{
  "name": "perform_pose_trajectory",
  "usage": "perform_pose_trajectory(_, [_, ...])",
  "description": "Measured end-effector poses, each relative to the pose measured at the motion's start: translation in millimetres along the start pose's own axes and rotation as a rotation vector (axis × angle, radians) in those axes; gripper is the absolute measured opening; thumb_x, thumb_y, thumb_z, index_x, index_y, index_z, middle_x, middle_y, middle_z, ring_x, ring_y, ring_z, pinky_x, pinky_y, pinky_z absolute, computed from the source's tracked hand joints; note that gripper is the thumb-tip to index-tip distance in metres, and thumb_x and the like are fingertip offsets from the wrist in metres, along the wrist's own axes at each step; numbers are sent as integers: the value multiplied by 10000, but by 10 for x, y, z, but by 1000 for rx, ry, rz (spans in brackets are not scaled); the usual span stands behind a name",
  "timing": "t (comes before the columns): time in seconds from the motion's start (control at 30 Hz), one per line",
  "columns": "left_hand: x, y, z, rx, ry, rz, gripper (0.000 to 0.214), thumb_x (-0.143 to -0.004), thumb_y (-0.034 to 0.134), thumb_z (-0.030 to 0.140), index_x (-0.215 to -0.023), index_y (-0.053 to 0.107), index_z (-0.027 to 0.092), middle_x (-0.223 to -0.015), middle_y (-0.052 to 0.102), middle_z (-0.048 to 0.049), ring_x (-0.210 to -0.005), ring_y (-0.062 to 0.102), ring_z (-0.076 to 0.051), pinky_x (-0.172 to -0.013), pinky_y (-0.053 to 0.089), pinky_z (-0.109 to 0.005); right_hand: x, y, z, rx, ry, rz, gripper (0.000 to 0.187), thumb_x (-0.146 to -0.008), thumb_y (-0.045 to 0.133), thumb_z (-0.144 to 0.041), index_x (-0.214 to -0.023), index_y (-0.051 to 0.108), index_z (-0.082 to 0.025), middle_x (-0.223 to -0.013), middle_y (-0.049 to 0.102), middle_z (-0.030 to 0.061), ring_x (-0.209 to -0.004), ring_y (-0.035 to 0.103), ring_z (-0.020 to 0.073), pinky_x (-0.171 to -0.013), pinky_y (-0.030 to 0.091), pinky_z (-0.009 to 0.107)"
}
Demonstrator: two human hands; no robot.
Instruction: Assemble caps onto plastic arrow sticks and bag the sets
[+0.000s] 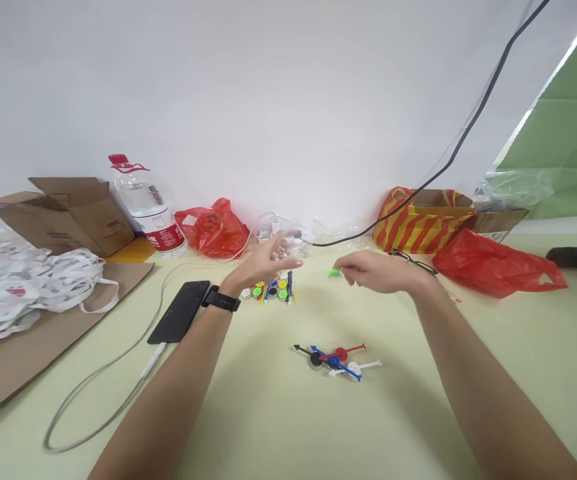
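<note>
My right hand (pixel 381 271) hovers over the pale yellow table (pixel 468 400), fingers pinched on a small green plastic piece (pixel 335 272). My left hand (pixel 267 262), with a black band on its wrist, is raised with fingers spread and holds nothing. Just under it lies a cluster of small coloured plastic discs and sticks (pixel 271 291). Nearer to me lies a second little group (pixel 338 359) of black, blue, red and white pin-like pieces with round heads.
A black phone (pixel 179 311) on a white cable lies left of my left arm. White straps (pixel 23 287) sit on cardboard at far left, beside a cardboard box (pixel 63 213) and a water bottle (pixel 151 210). Red bags (pixel 215 230) (pixel 493 267), a striped bag (pixel 421 220) and glasses (pixel 413 260) line the back.
</note>
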State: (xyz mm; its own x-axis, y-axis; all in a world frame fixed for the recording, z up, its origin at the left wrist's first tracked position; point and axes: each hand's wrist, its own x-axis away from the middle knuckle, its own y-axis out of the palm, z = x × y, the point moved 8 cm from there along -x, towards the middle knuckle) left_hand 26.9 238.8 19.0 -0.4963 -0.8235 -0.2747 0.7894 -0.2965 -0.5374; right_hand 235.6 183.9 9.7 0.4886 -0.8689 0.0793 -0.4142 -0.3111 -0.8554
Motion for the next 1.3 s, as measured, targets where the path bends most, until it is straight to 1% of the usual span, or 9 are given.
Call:
perform_pose_trajectory(0.07, [15, 52, 53, -208, 32, -33, 818, -784, 767, 559, -1493, 487, 262, -1096, 616, -58, -946, 585, -234, -842, 481, -353, 125, -283, 174, -99, 38, 163, 207, -931, 518, -201, -1107, 625, -218, -918, 747, 46, -778, 672, 193, -647, 480, 270])
perform_pose_trajectory(0.17, [20, 130, 88, -384, 94, -64, 863, -794, 755, 577, -1523, 449, 232, -1171, 609, -89, -1004, 585, -266, -870, 473, -368, 312, -687, 286, -142, 11, 504, 90, -946, 563, -266, -990, 618, -210, -924, 735, 58, -802, 676, 199, -699, 505, 300])
perform_pose_trajectory(0.23, [21, 187, 94, -457, 129, -79, 875, -790, 764, 560, -1530, 438, 225, -1161, 608, -96, -993, 603, -275, -887, 470, -384, 394, -836, 272, -100, -10, 672, 102, -937, 594, -293, -933, 648, -206, -918, 726, 60, -812, 665, 207, -715, 502, 317])
perform_pose_trajectory(0.3, [27, 245, 124, -523, 173, -77, 881, -783, 775, 541, -1531, 432, 227, -1124, 610, -94, -993, 612, -289, -921, 460, -412, 402, -871, 215, -53, -24, 739, 111, -918, 622, -295, -915, 691, -209, -934, 730, 60, -811, 655, 212, -712, 498, 329])
perform_pose_trajectory(0.5, [48, 439, 305, -481, 256, -70, 921, -777, 791, 510, -1559, 382, 251, -1130, 603, -100, -1062, 589, -311, -967, 459, -453, 224, -679, -20, -22, -91, 650, 131, -883, 645, -243, -902, 774, -229, -976, 760, 47, -823, 666, 213, -709, 503, 329])
perform_pose_trajectory(0.77, [41, 713, 308, -251, 186, -118, 890, -786, 789, 529, -1540, 384, 285, -1189, 579, -79, -1073, 571, -272, -935, 485, -415, 176, -637, -143, -89, -48, 729, 59, -816, 719, -243, -838, 746, -194, -786, 747, 26, -728, 669, 190, -670, 481, 306])
perform_pose_trajectory(1.1, [5, 768, 225, -175, 75, -32, 782, -826, 737, 550, -1491, 447, 260, -1079, 552, -43, -927, 541, -216, -794, 457, -344, 175, -599, -180, -42, -23, 654, 252, -948, 602, -415, -889, 754, -223, -947, 755, 44, -808, 636, 204, -721, 462, 328])
perform_pose_trajectory(1.23, [-7, 739, 194, -120, 9, -6, 755, -823, 735, 564, -1457, 479, 246, -1026, 545, -27, -887, 525, -198, -763, 443, -326, 163, -514, -235, -3, -139, 510, 191, -904, 667, -405, -903, 747, -232, -1034, 708, 60, -958, 633, 235, -820, 475, 345])
perform_pose_trajectory(1.3, [-16, 728, 174, -33, -29, -11, 772, -797, 759, 587, -1437, 502, 243, -1018, 553, -30, -876, 536, -193, -739, 446, -313, 182, -509, -268, 19, -195, 504, 142, -913, 643, -335, -913, 737, -230, -1038, 683, 66, -992, 621, 244, -867, 473, 365])
